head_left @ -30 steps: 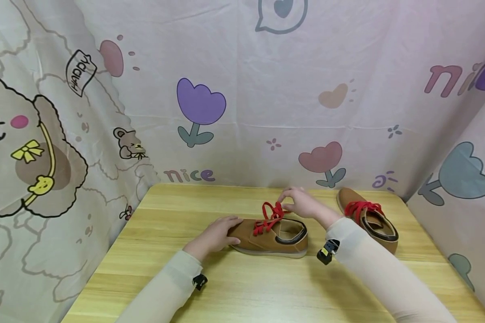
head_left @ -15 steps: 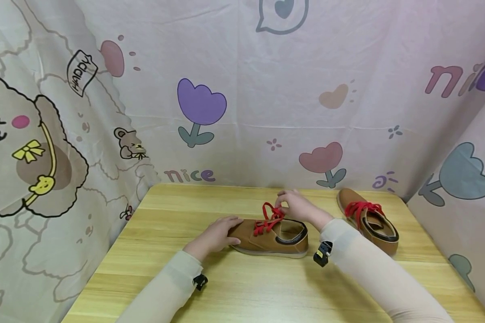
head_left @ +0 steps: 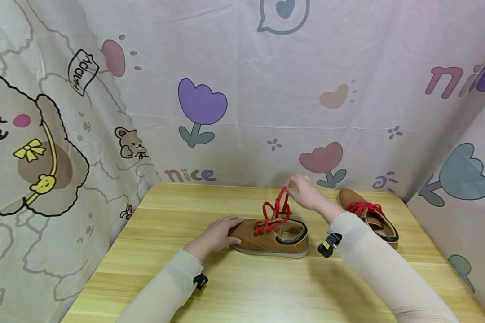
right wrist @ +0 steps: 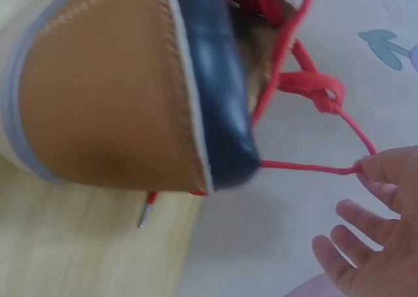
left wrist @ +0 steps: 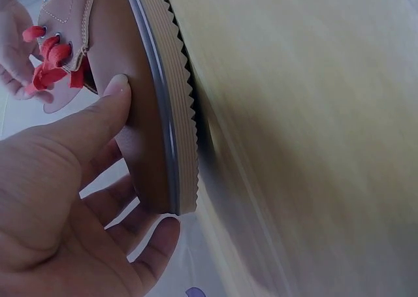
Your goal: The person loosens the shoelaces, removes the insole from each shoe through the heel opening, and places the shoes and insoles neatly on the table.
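Potentially snag-prone.
Pinching red lace (right wrist: 307,81) with right hand (head_left: 304,193), spreading spare fingers (right wrist: 353,245) loosely; gripping toe (left wrist: 153,173) of brown shoe (head_left: 262,242) on table (head_left: 246,287) with left hand (head_left: 213,236). Could jam from uneven tugging; cannot discern how knotted.

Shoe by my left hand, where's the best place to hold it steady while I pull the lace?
Probably the rounded toe, from the left, thumb on the near side and fingers over the far side. The shoe stands on its sole, toe pointing left, and the laces sit farther right, clear of that grip. Your left hand holds it there.
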A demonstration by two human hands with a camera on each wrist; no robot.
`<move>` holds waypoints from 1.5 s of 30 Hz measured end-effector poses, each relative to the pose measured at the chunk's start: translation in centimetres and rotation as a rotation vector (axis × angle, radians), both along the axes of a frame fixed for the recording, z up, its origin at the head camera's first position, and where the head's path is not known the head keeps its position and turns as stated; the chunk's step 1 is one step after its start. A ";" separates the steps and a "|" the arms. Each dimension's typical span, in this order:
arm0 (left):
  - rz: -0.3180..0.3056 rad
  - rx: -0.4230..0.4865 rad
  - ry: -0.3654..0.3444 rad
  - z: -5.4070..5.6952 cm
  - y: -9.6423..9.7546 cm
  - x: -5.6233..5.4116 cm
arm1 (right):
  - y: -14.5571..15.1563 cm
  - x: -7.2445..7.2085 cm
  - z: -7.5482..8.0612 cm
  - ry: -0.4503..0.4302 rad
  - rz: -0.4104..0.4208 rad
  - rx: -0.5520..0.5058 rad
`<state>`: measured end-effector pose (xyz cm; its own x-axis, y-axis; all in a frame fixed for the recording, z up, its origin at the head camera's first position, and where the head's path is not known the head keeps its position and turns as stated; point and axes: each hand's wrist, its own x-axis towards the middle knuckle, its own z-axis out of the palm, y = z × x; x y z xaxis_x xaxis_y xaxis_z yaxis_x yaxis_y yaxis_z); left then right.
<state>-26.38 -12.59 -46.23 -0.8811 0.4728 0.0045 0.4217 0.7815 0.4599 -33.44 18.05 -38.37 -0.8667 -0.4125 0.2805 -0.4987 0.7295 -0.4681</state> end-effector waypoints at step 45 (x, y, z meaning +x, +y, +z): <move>0.010 0.008 -0.004 -0.1 0.0 0.0 | 2.5 2.3 0.2 -0.055 -0.119 0.066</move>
<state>-26.33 -12.58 -46.30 -0.8860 0.4637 0.0046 0.4118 0.7821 0.4677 -31.10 20.59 -38.20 -0.9240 -0.3216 0.2069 -0.3815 0.8120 -0.4418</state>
